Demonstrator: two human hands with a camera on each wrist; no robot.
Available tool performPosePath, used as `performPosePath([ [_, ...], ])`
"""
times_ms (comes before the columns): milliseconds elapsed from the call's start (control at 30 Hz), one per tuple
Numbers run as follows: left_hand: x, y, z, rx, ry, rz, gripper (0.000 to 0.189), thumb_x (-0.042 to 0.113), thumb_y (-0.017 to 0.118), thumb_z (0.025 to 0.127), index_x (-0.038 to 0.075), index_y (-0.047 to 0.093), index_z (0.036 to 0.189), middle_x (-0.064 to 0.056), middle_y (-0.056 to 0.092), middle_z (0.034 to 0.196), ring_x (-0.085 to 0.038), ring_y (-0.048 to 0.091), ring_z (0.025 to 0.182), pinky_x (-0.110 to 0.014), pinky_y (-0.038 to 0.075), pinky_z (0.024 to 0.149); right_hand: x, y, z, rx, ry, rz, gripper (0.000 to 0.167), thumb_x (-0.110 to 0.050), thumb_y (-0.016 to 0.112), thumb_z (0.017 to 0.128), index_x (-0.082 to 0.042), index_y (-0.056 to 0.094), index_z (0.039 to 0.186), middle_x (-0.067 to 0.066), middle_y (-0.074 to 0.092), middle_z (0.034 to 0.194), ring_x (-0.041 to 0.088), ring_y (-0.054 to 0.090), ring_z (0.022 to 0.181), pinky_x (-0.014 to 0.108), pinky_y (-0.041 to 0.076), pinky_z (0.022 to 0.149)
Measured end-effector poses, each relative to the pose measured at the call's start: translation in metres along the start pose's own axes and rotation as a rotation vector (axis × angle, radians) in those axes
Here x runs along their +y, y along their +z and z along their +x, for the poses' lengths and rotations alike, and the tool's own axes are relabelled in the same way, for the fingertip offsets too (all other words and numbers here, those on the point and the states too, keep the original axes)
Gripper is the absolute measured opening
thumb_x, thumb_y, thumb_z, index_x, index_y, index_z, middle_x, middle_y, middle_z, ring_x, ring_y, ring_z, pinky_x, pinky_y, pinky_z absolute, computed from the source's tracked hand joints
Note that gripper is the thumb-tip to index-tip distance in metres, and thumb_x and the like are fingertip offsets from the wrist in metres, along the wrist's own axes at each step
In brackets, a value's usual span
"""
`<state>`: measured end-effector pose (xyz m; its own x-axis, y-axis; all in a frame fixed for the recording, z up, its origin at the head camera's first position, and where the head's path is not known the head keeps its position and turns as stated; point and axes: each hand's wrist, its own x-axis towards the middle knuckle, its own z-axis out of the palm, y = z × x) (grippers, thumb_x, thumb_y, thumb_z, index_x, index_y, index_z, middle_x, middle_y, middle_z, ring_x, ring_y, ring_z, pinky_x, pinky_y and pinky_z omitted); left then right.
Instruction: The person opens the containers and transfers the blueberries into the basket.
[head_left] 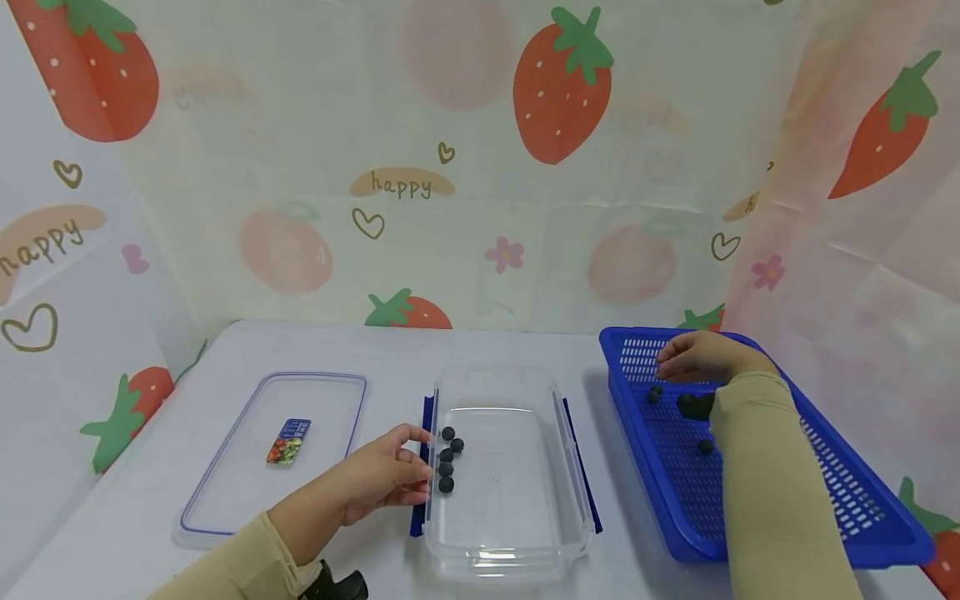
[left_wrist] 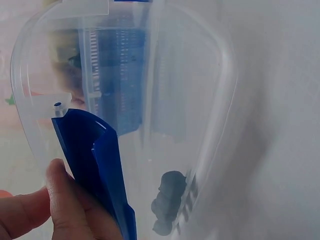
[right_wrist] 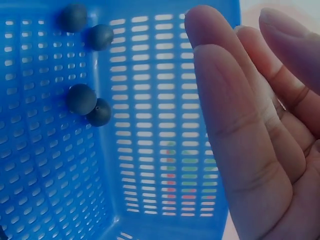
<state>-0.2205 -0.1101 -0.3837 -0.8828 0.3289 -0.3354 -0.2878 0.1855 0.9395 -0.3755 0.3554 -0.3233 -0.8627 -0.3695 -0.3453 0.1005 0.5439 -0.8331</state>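
Observation:
My left hand [head_left: 393,471] grips the left side of a clear plastic box [head_left: 510,517] at its blue latch [left_wrist: 95,155]. Inside, along that same wall, several dark round balls [head_left: 446,469] resembling blueberries lie in a loose line. Over a blue slotted basket [head_left: 690,550] on the right hovers my right hand [head_left: 712,357]. Its fingers are loosely bent, and the thumb stands apart from them in the right wrist view; nothing shows between them. Below it, more of the dark balls [right_wrist: 81,99] lie in the basket, partly hidden by the right arm in the head view.
A clear lid [head_left: 217,500] with a blue seal lies flat at the left of the white table [head_left: 405,350], bearing a small printed label [head_left: 288,442]. Another blue latch [head_left: 582,467] hangs on the box's right side. A strawberry-print backdrop [head_left: 465,258] encloses the back and sides.

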Motion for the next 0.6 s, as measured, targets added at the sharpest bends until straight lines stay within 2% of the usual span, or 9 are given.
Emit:
performPosePath([
  [167, 0.000, 0.000, -0.001, 0.000, 0.005, -0.009, 0.048, 0.004, 0.056, 0.088, 0.008, 0.034, 0.130, -0.012, 0.057, 0.090, -0.018, 0.062, 0.071, -0.029, 0.055, 0.069, -0.010, 0.003, 0.001, -0.002, -0.030, 0.012, 0.026, -0.002, 0.055, 0.089, 0.014, 0.047, 0.108, 0.012, 0.063, 0.096, 0.018, 0.062, 0.092, 0.032, 0.052, 0.084],
  [367, -0.001, 0.000, 0.000, 0.000, 0.010, -0.013, 0.047, 0.003, 0.056, 0.088, 0.008, 0.034, 0.130, -0.012, 0.057, 0.090, -0.017, 0.062, 0.071, -0.029, 0.055, 0.068, -0.037, 0.014, 0.004, 0.006, -0.093, 0.012, 0.029, -0.001, 0.055, 0.089, 0.017, 0.045, 0.110, 0.015, 0.062, 0.097, 0.019, 0.063, 0.091, 0.030, 0.052, 0.082],
  [500, -0.001, 0.000, 0.001, 0.003, 0.010, -0.006, 0.048, 0.004, 0.056, 0.089, 0.008, 0.034, 0.130, -0.012, 0.058, 0.091, -0.018, 0.062, 0.071, -0.029, 0.055, 0.068, -0.058, 0.024, 0.008, 0.006, -0.128, -0.035, 0.032, -0.003, 0.056, 0.089, 0.017, 0.045, 0.111, 0.019, 0.062, 0.100, 0.020, 0.063, 0.092, 0.028, 0.053, 0.080],
  [600, -0.002, -0.001, 0.001, 0.005, 0.008, -0.002, 0.048, 0.005, 0.057, 0.089, 0.009, 0.034, 0.131, -0.013, 0.058, 0.091, -0.018, 0.062, 0.071, -0.029, 0.055, 0.069, -0.075, 0.034, 0.012, -0.002, -0.150, -0.101, 0.031, -0.007, 0.059, 0.088, 0.013, 0.049, 0.110, 0.020, 0.061, 0.102, 0.026, 0.062, 0.096, 0.030, 0.052, 0.081],
])
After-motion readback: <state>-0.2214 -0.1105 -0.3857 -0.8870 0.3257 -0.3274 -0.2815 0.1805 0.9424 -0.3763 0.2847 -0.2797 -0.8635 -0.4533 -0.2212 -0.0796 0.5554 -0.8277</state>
